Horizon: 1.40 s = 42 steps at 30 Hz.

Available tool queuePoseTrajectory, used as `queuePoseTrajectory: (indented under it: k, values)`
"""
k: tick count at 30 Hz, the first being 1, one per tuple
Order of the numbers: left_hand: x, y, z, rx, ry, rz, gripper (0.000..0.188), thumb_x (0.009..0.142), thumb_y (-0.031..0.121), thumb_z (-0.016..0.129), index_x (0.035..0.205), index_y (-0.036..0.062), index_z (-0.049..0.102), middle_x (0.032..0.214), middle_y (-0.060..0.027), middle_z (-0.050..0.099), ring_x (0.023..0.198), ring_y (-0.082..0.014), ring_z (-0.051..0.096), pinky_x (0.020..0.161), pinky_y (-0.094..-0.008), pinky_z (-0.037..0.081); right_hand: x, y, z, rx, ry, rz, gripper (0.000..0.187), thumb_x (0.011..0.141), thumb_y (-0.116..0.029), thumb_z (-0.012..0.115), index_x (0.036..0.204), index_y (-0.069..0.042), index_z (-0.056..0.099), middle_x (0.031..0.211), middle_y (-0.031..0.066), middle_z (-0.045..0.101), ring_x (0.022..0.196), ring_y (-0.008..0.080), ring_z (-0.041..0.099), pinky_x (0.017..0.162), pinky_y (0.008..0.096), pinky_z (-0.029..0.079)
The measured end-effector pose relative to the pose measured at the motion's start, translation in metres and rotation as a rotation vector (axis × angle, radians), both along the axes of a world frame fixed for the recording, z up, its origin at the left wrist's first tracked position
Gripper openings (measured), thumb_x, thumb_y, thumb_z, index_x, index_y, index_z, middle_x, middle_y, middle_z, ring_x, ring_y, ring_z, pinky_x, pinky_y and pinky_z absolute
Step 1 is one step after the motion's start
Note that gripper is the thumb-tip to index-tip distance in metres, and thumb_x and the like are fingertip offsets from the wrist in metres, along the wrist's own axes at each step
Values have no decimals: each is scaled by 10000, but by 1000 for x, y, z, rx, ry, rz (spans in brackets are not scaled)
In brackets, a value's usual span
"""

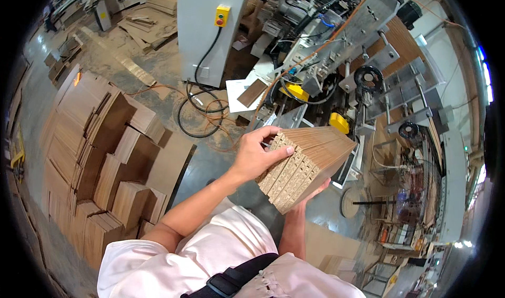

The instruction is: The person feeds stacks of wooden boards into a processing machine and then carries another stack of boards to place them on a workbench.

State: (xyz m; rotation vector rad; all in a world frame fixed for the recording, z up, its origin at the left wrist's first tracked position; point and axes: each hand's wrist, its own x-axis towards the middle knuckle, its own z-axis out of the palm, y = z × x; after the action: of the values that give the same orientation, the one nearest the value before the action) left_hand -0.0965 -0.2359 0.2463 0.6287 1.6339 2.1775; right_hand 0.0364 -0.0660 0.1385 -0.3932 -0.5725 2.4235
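Observation:
A bundle of wood-grain particleboard panels [321,156] is held between my two hands in front of my body, its rough cut ends facing me. My left hand [259,153] grips the near upper left corner, thumb lying across the end faces. From below and to the right, my right hand [315,190] supports the bundle; most of its fingers are hidden behind the boards. Just beyond the bundle stands a machine [336,50] with black handwheels [368,78] and yellow parts.
Stacked wood-grain boards [100,161] rise on the left. A grey cabinet [208,40] with a yellow switch box [222,15] stands ahead, and black and orange cables [202,135] coil on the floor beside it. A wheeled rack [394,214] is at the right.

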Motion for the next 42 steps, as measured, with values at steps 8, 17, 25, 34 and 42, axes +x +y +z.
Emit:
queuePoseTrajectory:
  k: [8, 17, 25, 34, 42]
  values:
    - [11, 9, 16, -123, 194, -41, 593, 695, 297, 838, 1133, 3, 568, 964, -85, 654, 844, -131, 620, 765, -289, 516, 5, -11, 31, 77, -25, -111, 889, 826, -758, 332, 1448, -122, 342, 1390, 147, 440, 1232, 344, 479, 1026, 512, 412]
    - [20, 27, 13, -180, 194, -97, 614, 690, 314, 829, 1139, -4, 557, 944, -102, 661, 864, -174, 634, 788, -314, 513, 31, 8, 20, 63, 54, -162, 840, 856, -711, 335, 1460, -127, 322, 1401, 155, 436, 1241, 352, 476, 1019, 529, 420]
    - [67, 60, -22, -223, 30, -158, 905, 702, 374, 781, 1400, -1, 344, 1325, -162, 497, 1216, -244, 485, 1029, -398, 385, 82, 48, -3, 50, -44, -388, 736, 885, -597, 394, 1423, -95, 361, 1365, 123, 465, 1214, 317, 489, 1005, 496, 421]
    - [135, 122, -88, -70, -595, -352, 770, 757, 492, 644, 1339, 28, 447, 1258, -165, 538, 1148, -315, 542, 949, -439, 449, 171, 76, 15, -58, -189, -596, 734, 780, -463, 634, 1352, -48, 436, 1292, 101, 508, 1204, 270, 472, 1001, 438, 389]
    - [205, 212, -143, 43, -727, -593, 757, 758, 525, 623, 1327, 50, 470, 1263, -161, 547, 1138, -328, 549, 940, -452, 463, 281, 94, 4, 295, -298, -1086, 971, 749, -666, 670, 1422, -53, 335, 1320, 80, 478, 1275, 254, 406, 1082, 406, 299]
